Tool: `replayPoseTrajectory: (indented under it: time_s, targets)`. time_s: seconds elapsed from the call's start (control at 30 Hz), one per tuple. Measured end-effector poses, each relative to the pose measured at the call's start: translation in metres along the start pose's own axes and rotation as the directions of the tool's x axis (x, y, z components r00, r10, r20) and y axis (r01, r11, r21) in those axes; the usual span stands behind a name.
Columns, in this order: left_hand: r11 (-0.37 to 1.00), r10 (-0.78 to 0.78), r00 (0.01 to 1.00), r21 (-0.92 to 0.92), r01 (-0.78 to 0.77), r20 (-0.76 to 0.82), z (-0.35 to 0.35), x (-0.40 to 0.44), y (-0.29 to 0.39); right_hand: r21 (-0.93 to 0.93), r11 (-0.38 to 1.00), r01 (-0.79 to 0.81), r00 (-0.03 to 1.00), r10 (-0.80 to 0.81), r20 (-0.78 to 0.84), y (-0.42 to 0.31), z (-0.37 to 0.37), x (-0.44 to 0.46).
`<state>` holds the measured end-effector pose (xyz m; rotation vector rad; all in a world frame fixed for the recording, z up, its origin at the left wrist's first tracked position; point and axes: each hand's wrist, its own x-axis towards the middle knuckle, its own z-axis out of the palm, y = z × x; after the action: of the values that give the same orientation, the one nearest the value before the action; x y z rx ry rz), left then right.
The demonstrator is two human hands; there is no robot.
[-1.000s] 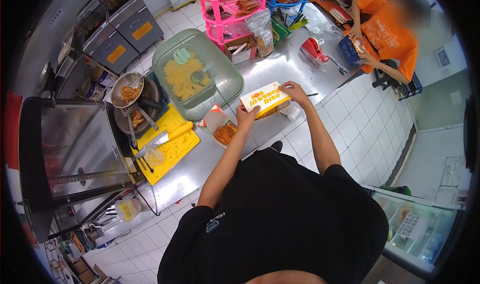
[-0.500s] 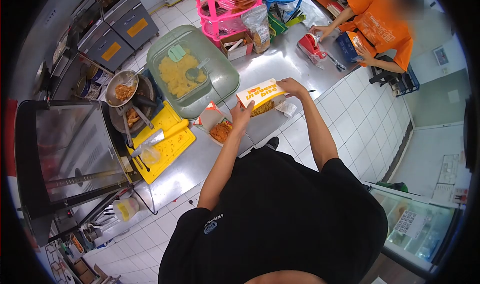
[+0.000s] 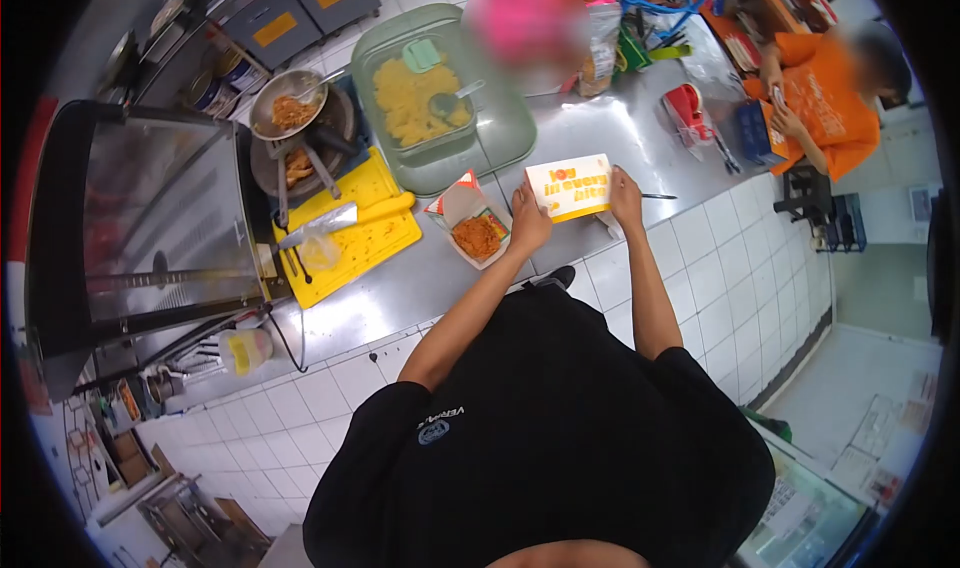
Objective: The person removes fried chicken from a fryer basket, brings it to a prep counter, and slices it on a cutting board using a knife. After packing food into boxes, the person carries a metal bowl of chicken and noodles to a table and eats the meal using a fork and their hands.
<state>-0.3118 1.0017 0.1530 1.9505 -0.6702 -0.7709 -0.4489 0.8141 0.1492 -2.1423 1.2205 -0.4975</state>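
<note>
The printed box [image 3: 568, 185] sits between both hands [image 3: 533, 220].

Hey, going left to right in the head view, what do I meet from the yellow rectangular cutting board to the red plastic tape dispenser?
Yellow rectangular cutting board, open white-and-red paper box, left bare hand, white-and-yellow cardboard box, right bare hand, red plastic tape dispenser.

Carton [image 3: 570, 190] between the left hand [image 3: 532, 223] and right hand [image 3: 627, 200] at the near edge of the worktable [image 3: 620, 118]; to its left, a food box [image 3: 461, 201], then a cutting board [image 3: 385, 238] bearing a knife [image 3: 343, 216]. A tub [image 3: 513, 133] with a ladle [image 3: 446, 104] in it stands behind the food box; a tape dispenser [image 3: 686, 110] lies behind the carton, to the right.
</note>
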Motion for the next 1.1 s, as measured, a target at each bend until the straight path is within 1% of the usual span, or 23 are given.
replayPoseTrajectory:
  time_s: [0.03,0.07,0.13,0.2,0.23,0.27,0.3,0.33,0.4,0.43,0.5,0.53,0.6,0.63,0.67,0.73,0.77,0.8,0.83,0.97,1.03,1.07,1.1]
  targets:
    - [0.987,0.164,0.983,0.015,-0.163,-0.083,-0.016,-0.018,0.016,0.06,0.998,0.006,0.991,0.002,-0.131,-0.001,-0.001,-0.006]
    - [0.946,0.326,0.933,0.045,-0.322,-0.153,-0.033,-0.036,0.034,0.062,0.998,0.007,0.992,0.001,-0.125,-0.008,-0.004,-0.015]
    - [0.872,0.489,0.852,0.072,-0.485,-0.185,-0.091,-0.07,0.055,0.058,0.978,-0.202,0.965,0.208,-0.156,-0.035,-0.017,-0.032]
    - [0.858,0.51,0.709,0.343,-0.382,-0.488,-0.131,-0.086,0.046,0.05,0.975,-0.215,0.963,0.22,-0.158,-0.025,-0.008,-0.039]
    - [0.856,0.513,0.712,0.344,-0.385,-0.48,-0.141,-0.088,0.036,0.227,0.914,-0.336,0.936,0.351,-0.028,-0.034,-0.006,-0.041]
    - [0.918,0.396,0.693,0.273,-0.287,-0.602,-0.146,-0.086,0.022,0.377,0.807,-0.454,0.888,0.443,0.12,-0.042,-0.004,-0.04]
    - [0.964,0.266,0.653,0.185,-0.191,-0.709,-0.148,-0.084,0.006,0.326,0.825,-0.461,0.879,0.475,0.041,-0.038,0.007,-0.037]
    - [0.965,0.263,0.651,0.182,-0.191,-0.712,-0.141,-0.078,-0.024,0.323,0.828,-0.458,0.881,0.472,0.04,-0.019,0.022,-0.028]
    - [0.963,0.271,0.853,0.11,-0.248,-0.446,-0.125,-0.066,-0.084,0.099,0.931,-0.353,0.916,0.365,-0.168,0.021,0.049,-0.013]
    - [0.963,0.269,0.855,0.108,-0.247,-0.444,-0.126,-0.068,-0.087,0.096,0.93,-0.355,0.915,0.367,-0.169,0.022,0.049,-0.016]
    - [0.999,-0.043,0.964,-0.039,0.034,-0.264,-0.127,-0.061,-0.088,0.27,0.895,-0.355,0.924,0.381,-0.047,0.017,0.042,-0.013]
    - [0.999,-0.039,0.967,-0.043,0.029,-0.253,-0.126,-0.058,-0.09,0.266,0.895,-0.359,0.92,0.386,-0.058,0.015,0.039,-0.018]
    - [0.999,-0.019,0.918,-0.039,0.004,-0.395,-0.122,-0.051,-0.096,0.6,0.711,-0.368,0.907,0.415,0.065,-0.009,0.027,-0.034]
    - [0.999,0.033,0.903,0.032,-0.022,-0.427,-0.12,-0.051,-0.097,0.635,0.665,-0.393,0.908,0.39,0.153,-0.011,0.02,-0.037]
    - [0.999,0.04,0.906,0.032,-0.029,-0.422,-0.12,-0.051,-0.093,0.638,0.664,-0.389,0.908,0.393,0.144,-0.017,0.012,-0.039]
    - [0.999,0.017,0.897,-0.034,-0.036,-0.442,-0.122,-0.052,-0.085,0.466,0.771,-0.433,0.879,0.476,0.03,-0.033,-0.003,-0.044]
    - [0.999,0.021,0.898,-0.033,-0.04,-0.438,-0.124,-0.051,-0.082,0.469,0.77,-0.433,0.878,0.478,0.026,-0.029,-0.004,-0.048]
    - [0.995,0.083,0.892,-0.01,-0.098,-0.445,-0.125,-0.05,-0.079,0.273,0.893,-0.358,0.898,0.409,-0.16,-0.025,-0.005,-0.052]
    - [0.988,0.142,0.882,0.012,-0.153,-0.449,-0.126,-0.049,-0.077,0.045,0.954,-0.296,0.9,0.294,-0.32,-0.021,-0.005,-0.056]
    - [0.969,0.147,0.906,-0.126,-0.212,-0.398,-0.126,-0.048,-0.025,0.179,0.931,-0.317,0.893,0.357,-0.274,-0.04,-0.024,-0.069]
    - [0.963,0.105,0.929,-0.195,-0.183,-0.355,-0.123,-0.041,0.008,0.304,0.893,-0.332,0.911,0.387,-0.144,-0.035,-0.028,-0.061]
    - [0.964,0.107,0.929,-0.193,-0.185,-0.355,-0.118,-0.032,0.017,0.307,0.892,-0.331,0.911,0.388,-0.144,-0.036,-0.029,-0.056]
    - [0.96,0.134,0.941,-0.195,-0.201,-0.311,-0.111,-0.021,0.025,0.391,0.84,-0.375,0.907,0.419,-0.03,-0.038,-0.032,-0.05]
